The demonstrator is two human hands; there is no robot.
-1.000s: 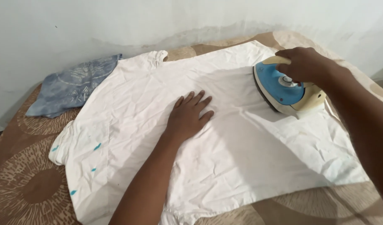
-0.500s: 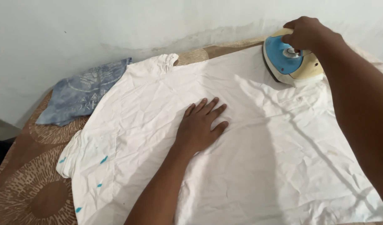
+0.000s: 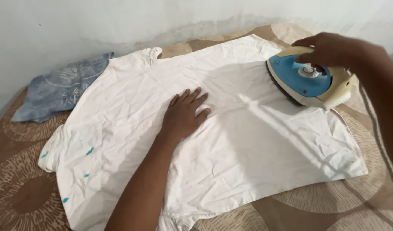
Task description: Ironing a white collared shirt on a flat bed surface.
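The white shirt (image 3: pixel 230 128) is thin, crinkly cotton, spread flat on a brown patterned bedspread (image 3: pixel 21 192), with a few teal specks near one sleeve. The left hand (image 3: pixel 183 114) lies open, palm pressing the fabric mid-shirt. The right hand (image 3: pixel 329 50) is wrapped around the handle of a blue-and-cream iron (image 3: pixel 305 83) at the shirt's far right edge. A crumpled blue-grey cloth (image 3: pixel 59 90) sits by the wall. The shirt's bottom corner is cut off.

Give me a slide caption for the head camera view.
Right hand grips a blue iron on a white shirt; left hand lies flat on it.
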